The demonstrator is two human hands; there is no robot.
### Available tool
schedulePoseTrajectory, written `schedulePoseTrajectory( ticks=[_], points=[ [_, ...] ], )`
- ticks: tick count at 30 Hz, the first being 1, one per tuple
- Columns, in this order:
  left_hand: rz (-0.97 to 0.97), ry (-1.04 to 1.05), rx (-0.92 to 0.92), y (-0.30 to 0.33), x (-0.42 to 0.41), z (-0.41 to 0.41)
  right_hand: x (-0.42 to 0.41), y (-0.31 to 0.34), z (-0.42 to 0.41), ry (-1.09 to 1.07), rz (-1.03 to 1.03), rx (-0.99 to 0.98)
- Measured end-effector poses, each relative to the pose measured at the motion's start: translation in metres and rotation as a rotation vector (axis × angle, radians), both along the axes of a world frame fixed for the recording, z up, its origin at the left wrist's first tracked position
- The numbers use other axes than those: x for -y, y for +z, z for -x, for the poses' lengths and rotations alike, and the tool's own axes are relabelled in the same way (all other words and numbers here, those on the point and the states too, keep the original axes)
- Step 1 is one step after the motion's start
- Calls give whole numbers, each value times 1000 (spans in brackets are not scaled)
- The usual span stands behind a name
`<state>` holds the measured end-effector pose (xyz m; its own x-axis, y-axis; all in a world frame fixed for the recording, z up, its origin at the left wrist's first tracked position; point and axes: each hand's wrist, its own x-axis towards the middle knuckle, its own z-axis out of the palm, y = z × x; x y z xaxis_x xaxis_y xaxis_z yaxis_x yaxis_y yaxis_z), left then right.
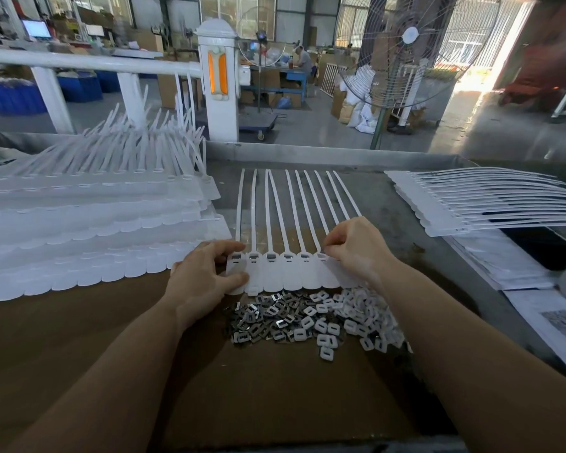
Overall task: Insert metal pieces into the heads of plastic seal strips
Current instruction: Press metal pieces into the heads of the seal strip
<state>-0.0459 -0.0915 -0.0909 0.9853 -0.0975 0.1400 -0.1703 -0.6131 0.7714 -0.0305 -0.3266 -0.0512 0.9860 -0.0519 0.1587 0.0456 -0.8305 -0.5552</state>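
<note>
Your worktop [389,204] is grey metal with brown cardboard [79,338] laid over the near part. On your left sits a big stack of joined seal sheets [89,223]; far right lies a smaller stack [471,204], its tails fanned outward. Both are too dense to count.

Between your hands lies the seal strip set [291,273], a row of flat white tabs joined side by side, tails running away from you. You can count about nine tails. Six heads show, each seemingly with metal already seated; the rest hide under your right hand. The plastic looks light and bendy, so it will likely slide or curl if pressed at one end only. Hold it by the flat tabs, not the thin tails.

Your left hand [206,279] pinches the leftmost tab, thumb at its lower end and fingers near its head. Your right hand [356,250] has fingertips curled onto a head at the right; I cannot tell whether it holds a piece.

Just below lie the metal pieces [262,318], a loose pile, and white plastic caps [356,318] beside them, dozens each. Small and likely slick, they are best picked by their edges.
</note>
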Motion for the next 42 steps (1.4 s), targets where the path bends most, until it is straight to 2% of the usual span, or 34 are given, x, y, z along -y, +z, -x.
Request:
schedulePoseTrajectory(
  ticks=[15,25,34,42],
  points=[
    [-3,-9,6,1,0,0,-5,0,-11,2,131,-138],
    [-18,-6,15,0,-1,-1,-8,4,14,-27,74,60],
    [-13,-12,15,0,-1,0,-19,-18,60,-38,22,220],
    [-33,1,23,0,0,0,-21,-32,79,-77,64,497]
  ],
)
